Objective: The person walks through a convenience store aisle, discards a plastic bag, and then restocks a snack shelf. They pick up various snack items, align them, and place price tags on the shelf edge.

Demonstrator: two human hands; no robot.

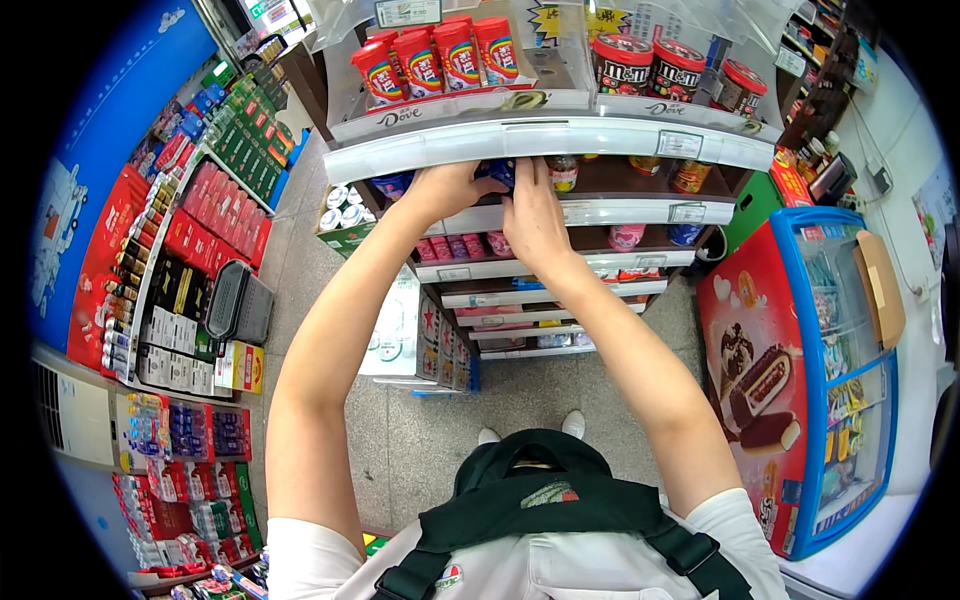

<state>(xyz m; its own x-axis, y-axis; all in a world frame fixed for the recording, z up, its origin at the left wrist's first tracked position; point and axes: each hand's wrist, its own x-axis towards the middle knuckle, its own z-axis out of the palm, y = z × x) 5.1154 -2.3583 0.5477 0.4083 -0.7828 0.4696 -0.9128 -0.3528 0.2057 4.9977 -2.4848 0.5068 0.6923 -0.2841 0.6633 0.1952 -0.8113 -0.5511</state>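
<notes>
Both of my arms reach forward to a shelf just under the top white ledge of a store rack. A dark blue package (499, 171) sits between my hands at the shelf front. My left hand (450, 188) is closed at its left side, the thumb pressed against it. On the other side my right hand (538, 215) grips it, fingers stretched upward along it and thumb low. The white ledge hides some fingertips and the package's far part. A small jar (564, 174) stands right of my right hand, and another blue pack (393, 185) lies left of my left wrist.
Red candy tubs (422, 62) and round brown tubs (678, 70) stand on the top shelf. Stacked cartons (400, 335) rest on the floor below my left forearm. A blue-framed ice cream freezer (815, 380) stands right; a grey basket (240, 303) and stocked shelves are left.
</notes>
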